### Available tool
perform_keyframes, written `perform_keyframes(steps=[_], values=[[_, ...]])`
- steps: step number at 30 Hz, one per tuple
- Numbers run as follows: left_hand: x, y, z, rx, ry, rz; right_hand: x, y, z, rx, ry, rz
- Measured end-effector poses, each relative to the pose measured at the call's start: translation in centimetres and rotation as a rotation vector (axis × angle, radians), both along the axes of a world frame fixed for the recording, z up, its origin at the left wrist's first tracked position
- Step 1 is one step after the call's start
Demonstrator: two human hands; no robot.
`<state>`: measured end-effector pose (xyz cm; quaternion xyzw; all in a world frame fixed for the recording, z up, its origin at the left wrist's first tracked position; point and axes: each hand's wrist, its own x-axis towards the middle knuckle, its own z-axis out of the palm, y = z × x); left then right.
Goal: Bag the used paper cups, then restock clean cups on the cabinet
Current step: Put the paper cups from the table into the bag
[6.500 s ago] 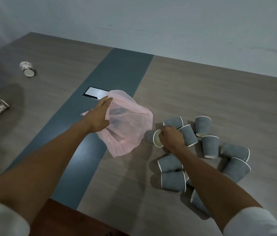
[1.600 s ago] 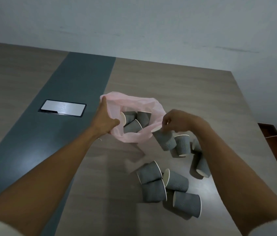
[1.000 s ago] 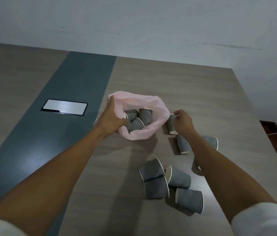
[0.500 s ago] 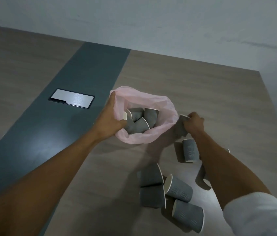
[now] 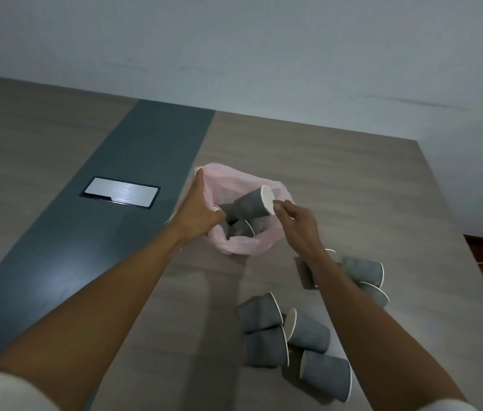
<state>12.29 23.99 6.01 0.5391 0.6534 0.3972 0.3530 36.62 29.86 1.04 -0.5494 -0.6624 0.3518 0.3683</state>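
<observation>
left hand was gripping the pink bag rim, right hand loosely open just beside a grey cup over the bag's mouth

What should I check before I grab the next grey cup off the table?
1. Pink bag mouth held open: ok, the left hand grips its rim.
2. Cup over the bag let go: cannot tell, the right hand fingers are at its rim.
3. That cup fully inside: not ok, it hangs tilted over the opening.
4. Right hand free for the next cup: cannot tell.
5. Cups left on the table: ok, four lie near the body, the nearest on its side, more beside the right forearm.
</observation>
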Motion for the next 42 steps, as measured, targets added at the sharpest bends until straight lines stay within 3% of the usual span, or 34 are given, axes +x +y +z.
perform_keyframes(steps=[3,6,9,12,17,21,24,27,30,35,40,42], values=[[-0.3,-0.2,0.0,-0.015,0.006,0.01,1.3,-0.2,-0.5,-0.048,-0.078,-0.111],[-0.4,-0.4,0.0,0.009,-0.003,-0.002,4.7,0.3,-1.9,-0.165,-0.377,-0.175],[-0.5,-0.6,-0.1,0.024,0.006,-0.02,8.0,0.7,-3.9,-0.398,-0.712,-0.035],[-0.6,-0.9,-0.6,0.04,0.023,-0.017,9.7,0.6,-6.3,-0.453,-0.86,0.043],[-0.7,-0.9,-0.8,0.037,0.019,-0.023,9.2,0.5,-4.7,-0.427,-0.77,-0.059],[-0.8,-0.4,-0.7,0.015,0.03,-0.004,7.3,1.7,2.5,-0.112,-0.394,-0.272],[-0.7,0.2,-0.5,-0.003,0.016,-0.008,4.6,1.9,7.1,0.069,-0.122,-0.181],[-0.8,0.7,-0.4,-0.029,0.013,-0.018,1.0,1.7,8.3,0.02,0.06,0.017],[-0.9,1.2,-0.2,-0.053,0.034,-0.023,-2.6,1.8,6.5,-0.049,-0.043,0.127],[-0.9,1.9,-0.1,-0.013,0.061,-0.044,-6.0,2.7,3.4,-0.129,-0.212,0.093],[-0.8,1.8,-0.5,-0.021,0.066,-0.05,-3.3,2.5,3.6,-0.164,-0.265,-0.038],[-0.7,1.5,-0.6,-0.039,0.054,-0.045,-1.4,1.3,4.3,-0.281,-0.304,0.019]])
